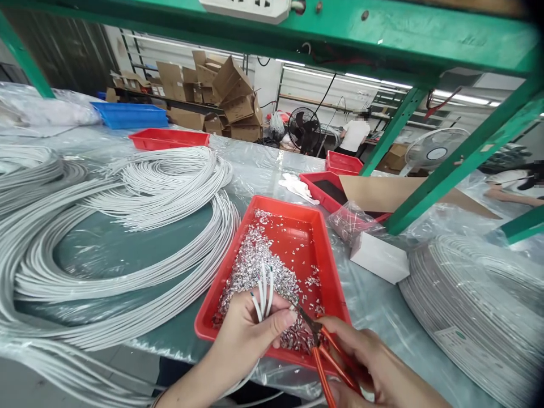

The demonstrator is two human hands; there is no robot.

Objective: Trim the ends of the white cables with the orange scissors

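1. Key relation, from where I'm stood: the pliers (315,327) point up-left at the L thumb tip, R hand (361,354) coming in from the R side. Nose is right by the pinch, w/ a small green speck there; touching it or just short, can't tell.
2. White cable ends (265,293) poke up out of the L hand (250,326), so that's the nearer hand. Long axis approx. upright, tips fanned a bit, one leaning L; coloured bits show at some tips. They sit L of the pliers' nose, which slants across toward them.
3. L fingers: closed, thumb pressed in against the index, cables held btwn. & behind them. Prob. another end pinched at the thumb tip, but too small to be sure.
4. R fingers: wrapped round the orange handles, which stand slightly apart; lower fingers partly out of view. Whether the pliers' jaws are parted, can't tell.
5. Both hands are over the near end of the red tray (338,286), w/ silvery scraps (259,258) heaped mostly along its L side & under the hands.
6. Nearby: coiled white cable (182,190) on the table L of the tray; white box (379,258) & wrapped cable roll (471,306) to the R.
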